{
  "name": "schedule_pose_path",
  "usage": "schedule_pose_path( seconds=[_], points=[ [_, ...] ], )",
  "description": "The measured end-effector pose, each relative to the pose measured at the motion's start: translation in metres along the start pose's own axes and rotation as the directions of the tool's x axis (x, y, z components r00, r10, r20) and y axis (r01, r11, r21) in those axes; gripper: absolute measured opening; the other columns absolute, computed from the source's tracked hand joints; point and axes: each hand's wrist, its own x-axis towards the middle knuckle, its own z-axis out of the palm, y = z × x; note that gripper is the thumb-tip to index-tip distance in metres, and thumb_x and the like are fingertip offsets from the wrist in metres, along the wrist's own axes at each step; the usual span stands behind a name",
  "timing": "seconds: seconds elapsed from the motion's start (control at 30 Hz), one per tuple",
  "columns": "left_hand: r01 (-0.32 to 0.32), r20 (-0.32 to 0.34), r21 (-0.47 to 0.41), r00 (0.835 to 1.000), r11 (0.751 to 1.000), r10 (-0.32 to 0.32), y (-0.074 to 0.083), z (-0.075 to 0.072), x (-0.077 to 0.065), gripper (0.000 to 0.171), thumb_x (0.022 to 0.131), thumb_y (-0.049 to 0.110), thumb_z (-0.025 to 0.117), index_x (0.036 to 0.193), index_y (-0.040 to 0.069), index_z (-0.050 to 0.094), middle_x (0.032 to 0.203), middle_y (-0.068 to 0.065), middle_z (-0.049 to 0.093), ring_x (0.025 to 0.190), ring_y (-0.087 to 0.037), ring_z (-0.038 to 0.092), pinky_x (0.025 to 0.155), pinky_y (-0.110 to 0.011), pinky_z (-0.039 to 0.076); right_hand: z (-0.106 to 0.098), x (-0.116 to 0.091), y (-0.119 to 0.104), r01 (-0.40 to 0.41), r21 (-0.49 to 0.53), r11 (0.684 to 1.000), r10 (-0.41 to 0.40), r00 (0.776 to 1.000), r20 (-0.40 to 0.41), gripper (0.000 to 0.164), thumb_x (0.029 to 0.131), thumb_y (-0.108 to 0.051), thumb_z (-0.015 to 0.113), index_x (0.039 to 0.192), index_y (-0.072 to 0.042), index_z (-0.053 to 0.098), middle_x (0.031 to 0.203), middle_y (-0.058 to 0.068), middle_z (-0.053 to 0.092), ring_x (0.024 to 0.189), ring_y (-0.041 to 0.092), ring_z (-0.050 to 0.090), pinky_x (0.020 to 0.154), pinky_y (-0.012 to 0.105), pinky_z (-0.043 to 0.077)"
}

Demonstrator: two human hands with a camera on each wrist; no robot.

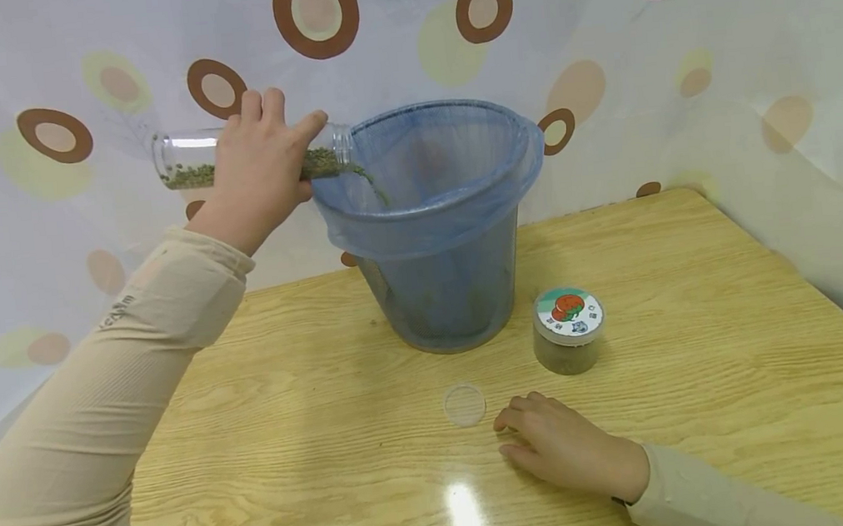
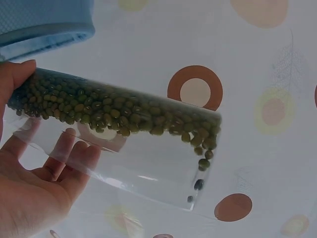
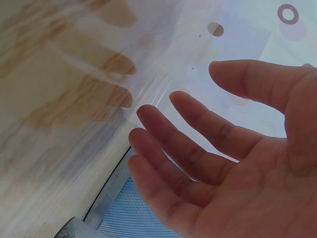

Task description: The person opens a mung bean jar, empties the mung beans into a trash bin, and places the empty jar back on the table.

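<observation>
My left hand (image 1: pixel 260 167) grips a clear jar (image 1: pixel 188 141), held nearly level with its mouth over the rim of a blue-lined bin (image 1: pixel 446 290). Green mung beans (image 1: pixel 190 177) lie along the jar's lower side, and a thin stream falls from the mouth into the bin. The left wrist view shows the beans (image 2: pixel 114 109) and fingers curled around the jar. Low over the tabletop, my right hand (image 1: pixel 572 453) holds nothing, its fingers loosely bent. Just left of its fingertips lies a clear round lid (image 1: pixel 465 405).
A round tub (image 1: pixel 568 354) with a tomato picture on its lid stands right of the bin. The blue plastic bag (image 1: pixel 434 230) folds over the bin's rim. Behind the wooden table (image 1: pixel 712 313) hangs a spotted sheet (image 1: pixel 402 39).
</observation>
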Motion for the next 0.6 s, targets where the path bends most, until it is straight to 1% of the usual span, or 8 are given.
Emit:
schedule_pose_path(
  seconds=[0.37,0.6],
  points=[
    [0.0,0.008,0.01,1.0,1.0,0.0,-0.0004,-0.0002,-0.0003,0.074,0.082,0.024,0.077,0.144,0.012,0.039,0.125,-0.03,0.037,0.108,-0.042,0.035,0.085,-0.051,0.043,0.0009,0.0005,-0.0004,-0.004,-0.006,1.0,0.004,1.0,-0.005,0.021,0.087,-0.017,0.07,0.104,-0.005,0.067,0.099,0.002,0.064,0.086,0.015,0.054,0.073,0.034,0.05],
    [0.0,0.016,0.012,1.0,1.0,0.0,-0.0005,-0.0004,-0.0002,0.074,0.082,0.024,0.077,0.143,0.012,0.038,0.124,-0.03,0.037,0.109,-0.043,0.035,0.084,-0.051,0.043,0.0025,0.0002,0.0013,-0.006,-0.001,1.0,0.006,1.0,0.002,0.022,0.088,-0.019,0.07,0.105,-0.006,0.067,0.099,0.001,0.064,0.082,0.011,0.05,0.072,0.032,0.048]
  ],
)
